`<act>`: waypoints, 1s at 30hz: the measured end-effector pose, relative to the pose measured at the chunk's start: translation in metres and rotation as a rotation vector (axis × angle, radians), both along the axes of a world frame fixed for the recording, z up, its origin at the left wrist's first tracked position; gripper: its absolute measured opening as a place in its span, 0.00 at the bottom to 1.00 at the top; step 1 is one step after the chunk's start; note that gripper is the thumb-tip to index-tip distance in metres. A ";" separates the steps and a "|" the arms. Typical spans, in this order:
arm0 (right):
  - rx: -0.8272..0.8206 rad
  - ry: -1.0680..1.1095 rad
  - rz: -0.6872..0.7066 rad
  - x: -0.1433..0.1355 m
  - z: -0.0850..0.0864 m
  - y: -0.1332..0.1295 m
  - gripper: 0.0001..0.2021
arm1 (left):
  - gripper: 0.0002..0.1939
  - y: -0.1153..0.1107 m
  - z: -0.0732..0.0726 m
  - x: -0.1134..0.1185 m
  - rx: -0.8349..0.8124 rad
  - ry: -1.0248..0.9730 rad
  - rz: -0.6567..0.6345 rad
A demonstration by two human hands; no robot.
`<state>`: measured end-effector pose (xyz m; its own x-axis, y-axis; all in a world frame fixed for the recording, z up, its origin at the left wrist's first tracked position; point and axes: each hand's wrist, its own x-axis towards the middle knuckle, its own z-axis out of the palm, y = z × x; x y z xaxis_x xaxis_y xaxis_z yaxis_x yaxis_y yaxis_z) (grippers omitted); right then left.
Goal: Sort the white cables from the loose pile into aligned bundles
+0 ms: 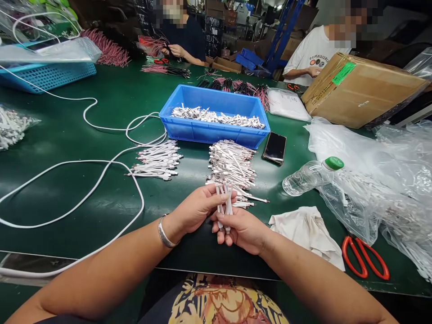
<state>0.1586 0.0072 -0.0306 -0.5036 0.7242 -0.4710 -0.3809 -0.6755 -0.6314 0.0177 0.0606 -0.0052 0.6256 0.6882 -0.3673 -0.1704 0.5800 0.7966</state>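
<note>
Both of my hands meet over the near edge of the green table, closed on one small bunch of short white cables (223, 204). My left hand (200, 204) pinches the upper ends; a silver bracelet circles that wrist. Lower down, my right hand (241, 227) grips the same bunch around its connector ends. Just beyond my fingers lies a pile of similar white cables (231, 164). Another, smaller pile (157, 159) is to its left. Behind them stands a blue bin (216, 130) holding many small white cable pieces.
On the right are a phone (275, 148), a clear bottle (305, 177) lying tilted, a white cloth (307, 231), red-handled scissors (365, 257) and plastic bags of cables. A long white cord (101, 177) loops across the left. Two people sit opposite, beside a cardboard box (361, 92).
</note>
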 end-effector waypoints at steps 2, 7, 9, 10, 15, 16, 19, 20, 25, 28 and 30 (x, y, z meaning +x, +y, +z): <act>-0.007 -0.033 0.036 0.000 0.001 -0.001 0.13 | 0.14 0.000 0.001 0.001 0.002 -0.006 0.040; -0.012 -0.102 0.061 -0.003 0.003 -0.004 0.16 | 0.15 -0.001 0.001 0.001 0.104 0.057 0.085; -0.009 -0.116 0.059 -0.004 0.003 -0.005 0.16 | 0.14 -0.001 0.001 0.000 0.168 0.096 0.070; -0.007 -0.122 0.058 -0.005 0.004 -0.005 0.17 | 0.14 -0.001 0.001 -0.001 0.196 0.112 0.061; 0.013 -0.128 0.047 -0.004 0.004 -0.005 0.17 | 0.14 0.002 0.002 -0.004 0.438 0.208 0.099; 0.018 -0.130 0.043 -0.003 0.004 -0.004 0.17 | 0.16 0.003 0.003 -0.005 0.538 0.250 0.136; 0.034 -0.157 0.038 -0.002 0.003 -0.004 0.18 | 0.19 0.004 0.008 -0.009 0.893 0.418 0.184; 0.043 -0.170 0.041 -0.002 0.002 -0.004 0.18 | 0.18 0.004 0.010 -0.010 1.008 0.472 0.174; 0.100 -0.226 0.046 -0.004 0.002 -0.006 0.18 | 0.08 0.007 0.019 -0.017 1.341 0.627 0.121; 0.115 -0.235 0.048 -0.005 0.004 -0.006 0.18 | 0.05 0.011 0.025 -0.022 1.369 0.639 0.058; 0.121 -0.236 0.049 -0.005 0.004 -0.006 0.17 | 0.05 0.013 0.029 -0.026 1.360 0.629 0.012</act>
